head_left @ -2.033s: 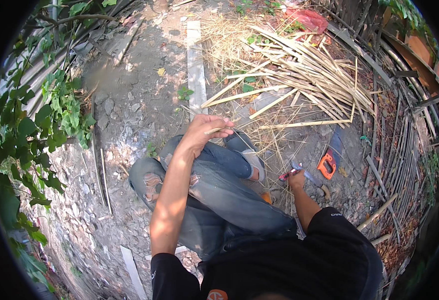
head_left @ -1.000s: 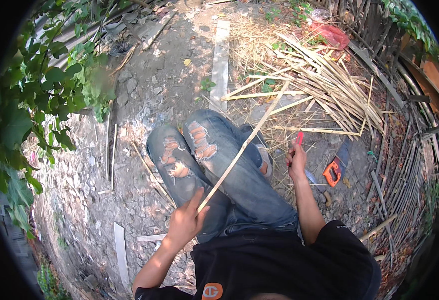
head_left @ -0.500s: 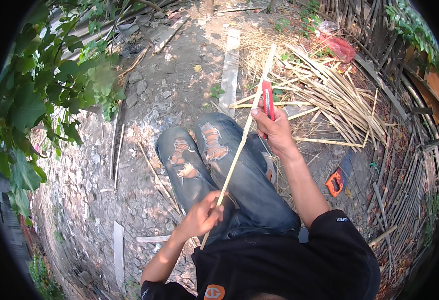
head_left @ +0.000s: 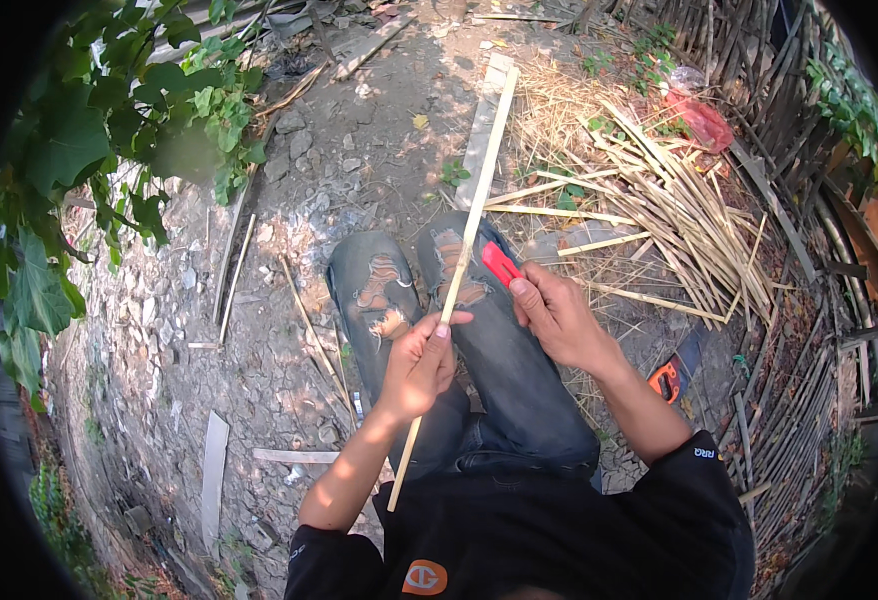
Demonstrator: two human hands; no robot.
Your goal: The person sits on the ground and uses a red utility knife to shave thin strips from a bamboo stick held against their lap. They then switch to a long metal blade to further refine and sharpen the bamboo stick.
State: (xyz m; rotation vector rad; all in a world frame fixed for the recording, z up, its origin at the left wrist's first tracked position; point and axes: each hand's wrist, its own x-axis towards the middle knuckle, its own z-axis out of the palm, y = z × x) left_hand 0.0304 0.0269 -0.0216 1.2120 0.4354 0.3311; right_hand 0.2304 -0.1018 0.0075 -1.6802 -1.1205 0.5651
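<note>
Sitting on bare, stony ground (head_left: 289, 190) in torn blue jeans (head_left: 499, 370), the person holds a long pale bamboo strip (head_left: 469, 240) over the lap; the left hand (head_left: 419, 365) has its grip pressed together around the strip a little above its lower end, thumb laid along the wood, so the short tail pokes out below the fist toward the black shirt (head_left: 549, 540); from the fist the strip runs up and slightly right, crossing the right knee and reaching on over the ground toward a flat grey plank (head_left: 481, 140) lying beyond the feet; the right hand (head_left: 559, 315) sits just beside the strip at knee level, its grip curled on a small red-handled tool (head_left: 501, 264) whose red end points up-left and lies close against the strip; whether a blade is out cannot be told; to the right of the legs lies a loose heap of split bamboo sticks (head_left: 679, 220) on dry straw, with a red plastic bag (head_left: 701, 122) at its far edge; an orange and black tool (head_left: 665, 380) rests on the ground just outside the right forearm; a few thin sticks (head_left: 309, 330) lie scattered on the stones to the left; green leafy vines (head_left: 79, 150) crowd the left border; a fence of dark slats (head_left: 819, 300) curves along the right.
</note>
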